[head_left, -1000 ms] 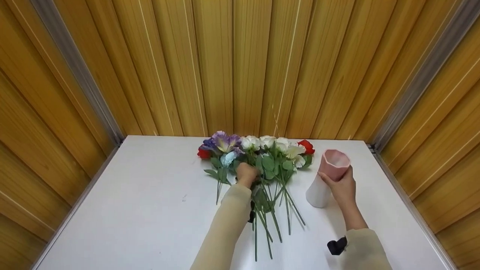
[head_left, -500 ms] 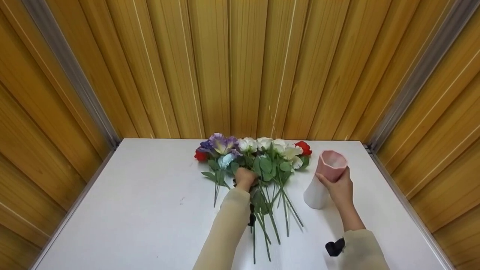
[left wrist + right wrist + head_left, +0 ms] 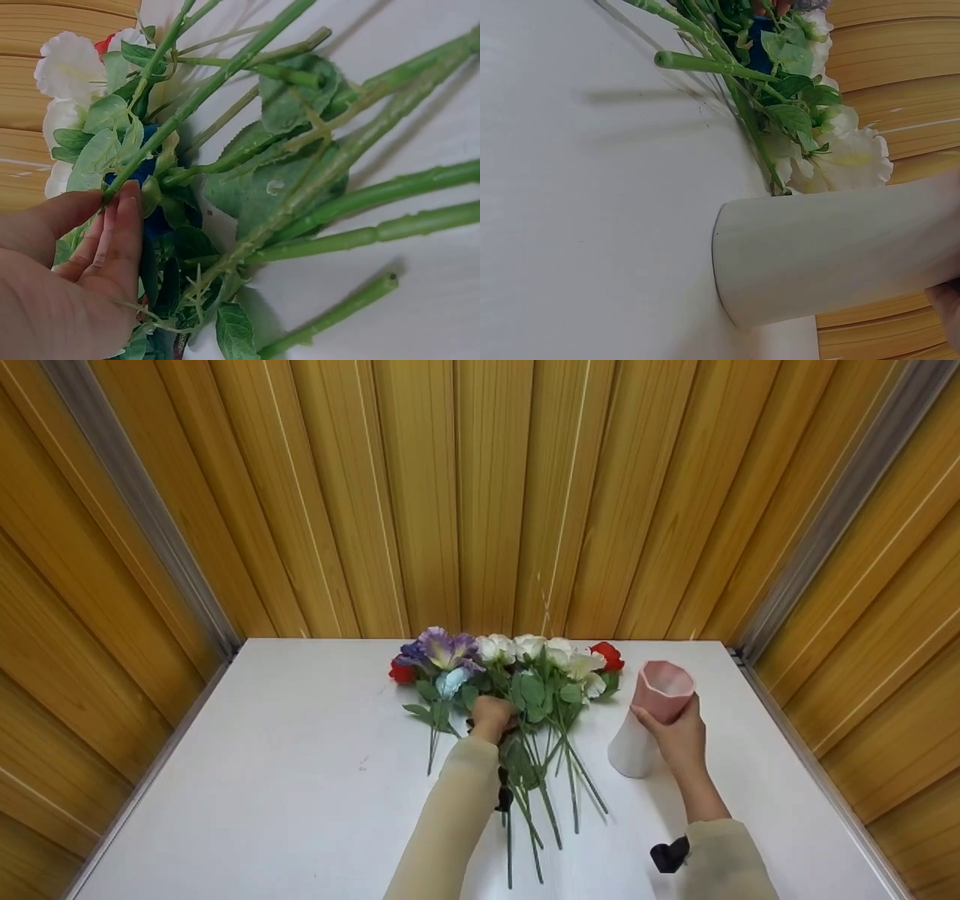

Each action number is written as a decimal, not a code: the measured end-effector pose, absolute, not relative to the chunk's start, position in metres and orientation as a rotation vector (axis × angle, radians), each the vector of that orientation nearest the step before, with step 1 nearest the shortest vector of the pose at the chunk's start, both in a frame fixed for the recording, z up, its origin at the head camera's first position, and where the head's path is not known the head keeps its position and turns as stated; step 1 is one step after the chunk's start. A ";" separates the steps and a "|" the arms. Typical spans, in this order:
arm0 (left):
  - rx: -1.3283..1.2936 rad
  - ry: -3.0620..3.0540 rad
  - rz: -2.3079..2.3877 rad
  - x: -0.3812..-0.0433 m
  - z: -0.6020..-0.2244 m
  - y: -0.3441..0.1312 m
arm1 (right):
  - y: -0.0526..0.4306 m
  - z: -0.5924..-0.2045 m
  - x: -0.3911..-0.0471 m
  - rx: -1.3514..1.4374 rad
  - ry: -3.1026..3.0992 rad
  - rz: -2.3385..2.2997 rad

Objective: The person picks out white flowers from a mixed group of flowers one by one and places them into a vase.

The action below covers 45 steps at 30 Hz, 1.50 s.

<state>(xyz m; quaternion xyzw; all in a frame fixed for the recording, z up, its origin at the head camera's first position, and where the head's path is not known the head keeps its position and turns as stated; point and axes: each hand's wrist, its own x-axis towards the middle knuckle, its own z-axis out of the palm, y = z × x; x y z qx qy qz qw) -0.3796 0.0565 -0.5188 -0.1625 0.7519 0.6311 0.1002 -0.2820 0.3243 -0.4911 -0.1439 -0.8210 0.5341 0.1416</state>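
Observation:
My left hand (image 3: pixel 493 714) reaches into a spread of artificial flowers in the head view. In the left wrist view its thumb and fingertips pinch a green flower stem (image 3: pixel 180 112). My right hand (image 3: pixel 684 739) grips a vase (image 3: pixel 664 709) below its rim, thumb on the near side. The vase is pink at the top and white below, with a faceted mouth facing up. Its white lower part (image 3: pixel 825 251) fills much of the right wrist view, beside the stems. Among the flowers are a purple bloom (image 3: pixel 448 647), a light blue one (image 3: pixel 451 682) and several white roses (image 3: pixel 496 649).
The flowers lie on a white table (image 3: pixel 300 780), heads toward the back and stems toward the front. Red blooms show at the left (image 3: pixel 402 672) and right (image 3: pixel 609 655) ends of the spread. Wood-patterned walls (image 3: pixel 480 510) stand behind and at both sides.
The head view has shifted slightly since a second ago. Both hands keep the same holds, and the flowers and vase stay in place.

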 end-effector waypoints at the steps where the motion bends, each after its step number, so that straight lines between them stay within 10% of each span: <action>1: -0.477 2.200 1.891 -0.379 -0.519 0.056 | 0.324 -0.491 -0.282 -0.417 -2.372 1.542; 45: -0.272 2.178 2.011 -0.367 -0.486 0.057 | 0.324 -0.493 -0.284 -0.431 -2.372 1.504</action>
